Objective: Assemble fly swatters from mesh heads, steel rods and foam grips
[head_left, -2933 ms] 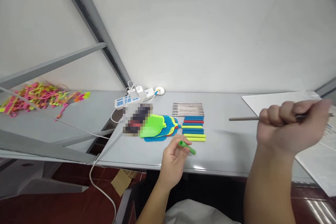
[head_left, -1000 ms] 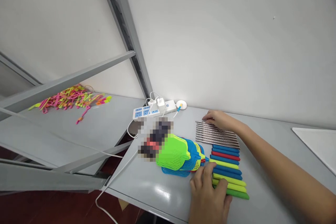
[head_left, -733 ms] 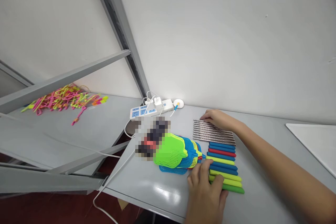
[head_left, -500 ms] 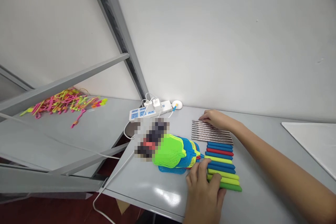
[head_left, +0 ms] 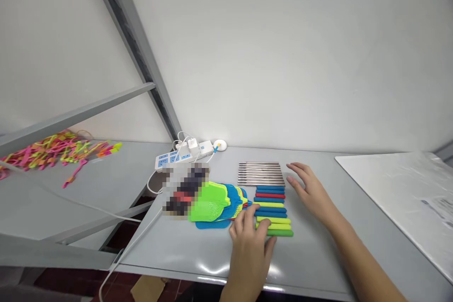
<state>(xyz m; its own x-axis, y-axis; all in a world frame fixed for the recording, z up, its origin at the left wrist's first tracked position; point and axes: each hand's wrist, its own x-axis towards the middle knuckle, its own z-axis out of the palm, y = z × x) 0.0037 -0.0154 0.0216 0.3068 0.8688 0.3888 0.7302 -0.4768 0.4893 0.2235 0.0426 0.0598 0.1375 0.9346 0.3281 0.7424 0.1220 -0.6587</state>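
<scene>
A row of coloured handle sleeves (head_left: 272, 210), blue, red, yellow and green, lies on the grey table (head_left: 318, 255). My left hand (head_left: 249, 240) rests at the row's left end, fingers on the nearest green and yellow sleeves. Behind the sleeves lies a row of several metal rods (head_left: 261, 173). My right hand (head_left: 309, 191) hovers flat and empty just right of the rods and sleeves, fingers apart. A stack of plastic fly-swatter heads (head_left: 214, 200), green on top of blue and yellow ones, lies left of the sleeves.
A white power strip (head_left: 182, 153) with chargers and cables sits by the wall. A blurred dark object (head_left: 184, 189) lies beside the swatter heads. A pile of pink and yellow plastic pieces (head_left: 53, 148) is on the left table. White sheets (head_left: 403, 193) lie at right.
My right hand has left the far left end of the metal rods and now sits to their right. My left hand stays at the sleeves. The view has shifted right.
</scene>
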